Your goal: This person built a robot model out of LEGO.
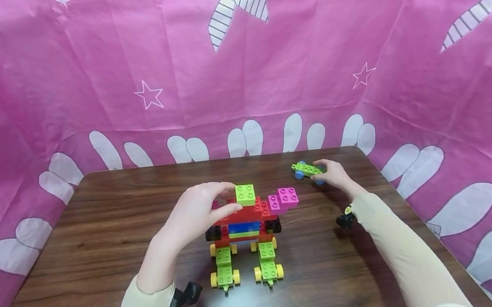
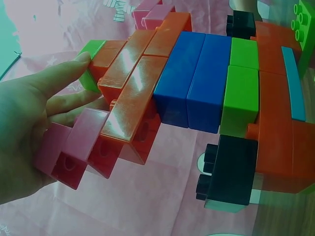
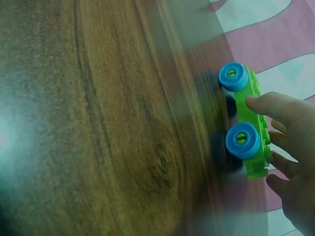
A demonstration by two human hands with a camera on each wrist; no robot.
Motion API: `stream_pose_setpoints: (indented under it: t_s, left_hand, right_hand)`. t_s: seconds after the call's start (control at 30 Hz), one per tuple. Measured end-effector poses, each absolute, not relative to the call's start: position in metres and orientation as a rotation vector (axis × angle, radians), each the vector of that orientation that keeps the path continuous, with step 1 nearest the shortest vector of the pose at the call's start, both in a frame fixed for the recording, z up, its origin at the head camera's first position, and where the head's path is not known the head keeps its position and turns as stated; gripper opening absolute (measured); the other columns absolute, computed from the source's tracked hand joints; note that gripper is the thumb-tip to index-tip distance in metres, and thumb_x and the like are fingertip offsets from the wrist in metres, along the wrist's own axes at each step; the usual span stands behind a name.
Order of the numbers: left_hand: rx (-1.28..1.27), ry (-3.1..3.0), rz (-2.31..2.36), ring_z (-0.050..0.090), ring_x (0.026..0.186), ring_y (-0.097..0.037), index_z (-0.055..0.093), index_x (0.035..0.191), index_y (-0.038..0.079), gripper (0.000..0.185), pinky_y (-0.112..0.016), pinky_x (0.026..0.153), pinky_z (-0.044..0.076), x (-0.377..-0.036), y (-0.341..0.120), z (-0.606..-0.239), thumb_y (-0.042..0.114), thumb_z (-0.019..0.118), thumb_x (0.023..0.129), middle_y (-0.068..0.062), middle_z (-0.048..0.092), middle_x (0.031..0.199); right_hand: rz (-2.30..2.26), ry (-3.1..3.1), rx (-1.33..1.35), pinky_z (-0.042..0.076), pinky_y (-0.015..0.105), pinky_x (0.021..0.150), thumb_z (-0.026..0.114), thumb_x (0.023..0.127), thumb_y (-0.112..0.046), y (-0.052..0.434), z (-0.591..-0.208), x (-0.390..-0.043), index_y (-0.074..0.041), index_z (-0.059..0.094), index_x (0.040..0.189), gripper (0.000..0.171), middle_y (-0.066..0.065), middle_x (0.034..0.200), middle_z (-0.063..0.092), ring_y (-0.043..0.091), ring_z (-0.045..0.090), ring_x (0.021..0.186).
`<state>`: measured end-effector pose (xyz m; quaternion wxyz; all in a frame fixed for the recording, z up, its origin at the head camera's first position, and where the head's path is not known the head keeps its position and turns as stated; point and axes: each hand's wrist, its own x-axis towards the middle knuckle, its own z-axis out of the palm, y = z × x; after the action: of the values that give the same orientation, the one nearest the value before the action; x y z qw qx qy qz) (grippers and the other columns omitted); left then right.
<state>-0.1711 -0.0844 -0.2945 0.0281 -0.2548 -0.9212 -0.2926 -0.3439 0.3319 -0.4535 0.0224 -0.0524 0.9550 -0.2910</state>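
A building-block figure stands on the table, its red bricks [image 1: 235,216] and blue bricks [image 2: 197,78] stacked above two green wheeled bases [image 1: 224,267] with yellow wheels. My left hand [image 1: 191,213] pinches the lime-green brick [image 1: 245,195] at its top between thumb and fingers. Pink bricks [image 1: 287,196] stick out sideways like arms; the left palm is close to the pink pair on its side. Farther back on the right, my right hand [image 1: 334,176] holds a green toy car base [image 3: 251,110] with blue wheels [image 3: 242,140], thumb on one side and fingers along the other.
The brown wooden table [image 1: 120,208] ends at a pink curtain [image 1: 191,68] behind and on both sides. Black bricks [image 2: 231,169] jut from the figure's sides. Black wrist devices [image 1: 187,295] hang beneath both forearms.
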Motion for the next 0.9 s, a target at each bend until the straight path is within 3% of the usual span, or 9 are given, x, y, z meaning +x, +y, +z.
stream_pose_setpoints:
  t_s: [0.2, 0.9]
  left_hand:
    - [-0.794, -2.848, -0.91, 0.068, 0.1, -0.017, 0.066, 0.123, 0.013, 0.044, -0.038, 0.088, 0.056, -0.171, -0.084, -0.295, 0.036, 0.073, 0.087, 0.0, 0.072, 0.108]
    - [-0.804, -2.839, -0.907, 0.068, 0.1, -0.017, 0.066, 0.124, 0.013, 0.044, -0.037, 0.087, 0.056, -0.172, -0.084, -0.295, 0.036, 0.073, 0.087, 0.0, 0.073, 0.108]
  right_hand:
    - [-0.877, 2.931, -0.167, 0.036, 0.058, 0.106, 0.072, 0.087, -0.022, 0.331, -0.456, -0.348, 0.003, 0.051, 0.136, 0.059, 0.032, 0.135, 0.052, 0.045, 0.05, 0.12]
    - [-0.846, 2.928, -0.194, 0.04, 0.056, 0.102, 0.072, 0.085, -0.019, 0.336, -0.462, -0.361, 0.006, 0.058, 0.127, 0.05, 0.033, 0.125, 0.058, 0.043, 0.054, 0.112]
